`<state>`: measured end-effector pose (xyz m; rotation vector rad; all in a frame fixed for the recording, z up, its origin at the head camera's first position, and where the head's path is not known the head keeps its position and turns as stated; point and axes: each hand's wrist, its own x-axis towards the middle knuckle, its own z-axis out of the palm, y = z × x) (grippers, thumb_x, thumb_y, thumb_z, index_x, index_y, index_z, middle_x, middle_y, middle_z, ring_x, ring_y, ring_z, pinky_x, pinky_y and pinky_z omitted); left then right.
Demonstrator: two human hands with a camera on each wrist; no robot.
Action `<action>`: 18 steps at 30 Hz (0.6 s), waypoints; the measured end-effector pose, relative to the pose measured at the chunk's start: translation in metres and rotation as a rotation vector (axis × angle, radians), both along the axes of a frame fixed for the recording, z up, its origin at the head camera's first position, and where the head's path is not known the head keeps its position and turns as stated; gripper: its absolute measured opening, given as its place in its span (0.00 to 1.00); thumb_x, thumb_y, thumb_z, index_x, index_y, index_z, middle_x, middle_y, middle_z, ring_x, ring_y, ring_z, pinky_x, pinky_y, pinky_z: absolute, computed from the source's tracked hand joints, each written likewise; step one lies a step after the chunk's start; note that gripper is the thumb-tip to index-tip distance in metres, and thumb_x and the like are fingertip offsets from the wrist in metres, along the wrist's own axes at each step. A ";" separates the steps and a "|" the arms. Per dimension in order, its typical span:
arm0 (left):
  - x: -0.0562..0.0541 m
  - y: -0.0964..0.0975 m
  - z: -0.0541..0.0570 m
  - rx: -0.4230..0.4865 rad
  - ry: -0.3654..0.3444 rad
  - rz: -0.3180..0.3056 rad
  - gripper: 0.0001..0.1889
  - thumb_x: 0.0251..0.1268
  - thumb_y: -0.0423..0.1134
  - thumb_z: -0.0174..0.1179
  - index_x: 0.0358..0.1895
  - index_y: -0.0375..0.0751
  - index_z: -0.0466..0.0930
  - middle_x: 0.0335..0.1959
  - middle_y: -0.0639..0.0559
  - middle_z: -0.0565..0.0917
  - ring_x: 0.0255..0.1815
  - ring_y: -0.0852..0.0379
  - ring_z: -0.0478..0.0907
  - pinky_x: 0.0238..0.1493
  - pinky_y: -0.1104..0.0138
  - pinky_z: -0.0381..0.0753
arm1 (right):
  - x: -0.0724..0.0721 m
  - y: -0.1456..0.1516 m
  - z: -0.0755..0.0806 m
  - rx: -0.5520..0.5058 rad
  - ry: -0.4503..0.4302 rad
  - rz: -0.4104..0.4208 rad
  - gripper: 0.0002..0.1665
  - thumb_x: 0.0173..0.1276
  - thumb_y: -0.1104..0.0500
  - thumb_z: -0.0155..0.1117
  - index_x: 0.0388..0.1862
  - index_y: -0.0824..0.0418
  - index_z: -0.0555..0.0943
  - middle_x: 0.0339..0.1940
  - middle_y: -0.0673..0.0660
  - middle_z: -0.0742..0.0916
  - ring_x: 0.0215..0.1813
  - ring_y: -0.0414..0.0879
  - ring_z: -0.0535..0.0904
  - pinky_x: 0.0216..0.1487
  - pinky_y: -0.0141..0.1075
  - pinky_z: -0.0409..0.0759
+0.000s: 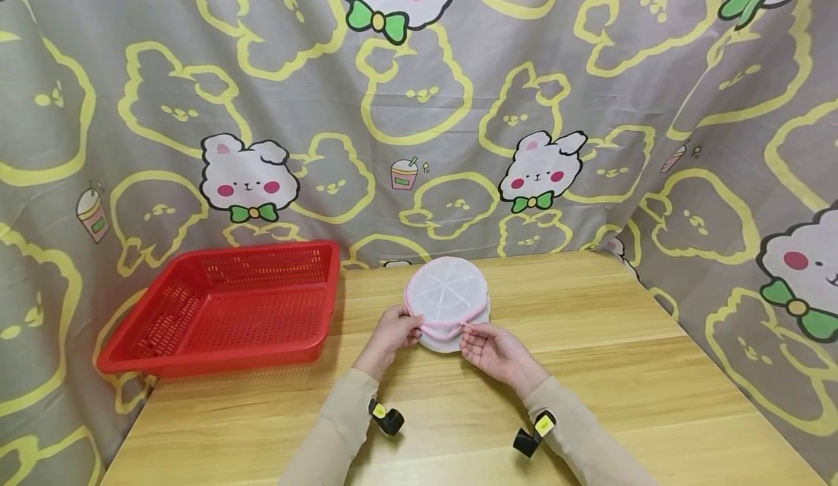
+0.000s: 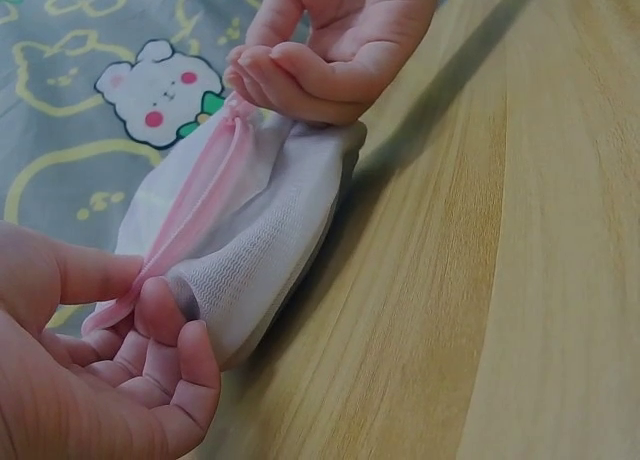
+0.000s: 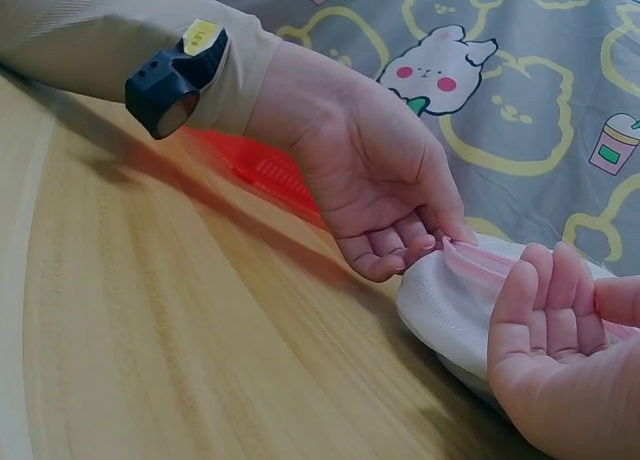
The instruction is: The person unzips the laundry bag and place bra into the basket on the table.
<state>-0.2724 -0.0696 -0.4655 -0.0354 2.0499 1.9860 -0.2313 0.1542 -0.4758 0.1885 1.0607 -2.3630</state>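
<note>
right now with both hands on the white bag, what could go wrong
The left hand and right hand seem only to pinch the bag by its pink trim, so it could slip free if tugged. If that trim is a zip, the mesh folded beside it might snag. The red basket seems to jut past the left edge of the table, so a knock might tip it.
</note>
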 end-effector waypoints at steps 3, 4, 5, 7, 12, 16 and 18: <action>-0.003 0.000 -0.007 -0.001 0.003 0.010 0.05 0.69 0.31 0.56 0.38 0.32 0.71 0.23 0.52 0.74 0.24 0.62 0.73 0.27 0.71 0.77 | 0.000 0.001 0.001 0.002 0.000 0.003 0.20 0.77 0.61 0.43 0.31 0.59 0.82 0.30 0.51 0.86 0.37 0.42 0.82 0.47 0.32 0.80; -0.004 0.001 -0.008 -0.002 0.005 0.012 0.05 0.69 0.31 0.56 0.38 0.33 0.71 0.23 0.52 0.74 0.24 0.62 0.73 0.27 0.72 0.76 | -0.001 0.001 0.001 0.001 0.002 0.007 0.20 0.77 0.62 0.43 0.31 0.59 0.82 0.30 0.51 0.86 0.37 0.42 0.82 0.47 0.32 0.80; -0.004 0.001 -0.008 -0.004 0.006 0.016 0.04 0.69 0.31 0.56 0.38 0.33 0.71 0.23 0.52 0.74 0.23 0.62 0.73 0.27 0.72 0.76 | -0.001 0.001 0.001 0.000 0.003 0.010 0.20 0.77 0.62 0.43 0.31 0.59 0.82 0.30 0.51 0.86 0.37 0.42 0.82 0.47 0.32 0.80; -0.004 0.001 -0.008 -0.006 0.008 0.019 0.04 0.69 0.31 0.56 0.39 0.33 0.71 0.23 0.53 0.74 0.23 0.62 0.73 0.26 0.72 0.76 | -0.002 0.002 0.001 -0.004 0.002 0.015 0.20 0.77 0.62 0.42 0.31 0.60 0.82 0.30 0.51 0.86 0.37 0.42 0.82 0.47 0.32 0.80; -0.004 0.001 -0.008 -0.007 0.014 0.024 0.04 0.68 0.31 0.56 0.39 0.32 0.72 0.23 0.53 0.74 0.23 0.62 0.73 0.26 0.73 0.76 | -0.002 0.004 0.003 -0.021 -0.003 0.003 0.20 0.77 0.62 0.42 0.31 0.60 0.82 0.30 0.51 0.86 0.38 0.42 0.82 0.48 0.32 0.80; -0.004 0.001 -0.009 -0.007 0.014 0.026 0.04 0.69 0.30 0.55 0.39 0.32 0.72 0.22 0.53 0.74 0.23 0.62 0.73 0.26 0.73 0.76 | -0.003 0.006 0.004 -0.026 0.003 -0.010 0.21 0.77 0.62 0.42 0.31 0.60 0.82 0.30 0.51 0.86 0.37 0.42 0.82 0.47 0.32 0.81; -0.001 0.000 -0.005 -0.005 0.021 0.021 0.04 0.69 0.30 0.55 0.39 0.32 0.72 0.23 0.53 0.74 0.23 0.62 0.73 0.26 0.72 0.76 | -0.003 0.006 0.004 -0.025 0.006 -0.011 0.21 0.77 0.62 0.42 0.31 0.60 0.82 0.30 0.51 0.86 0.37 0.42 0.82 0.48 0.32 0.81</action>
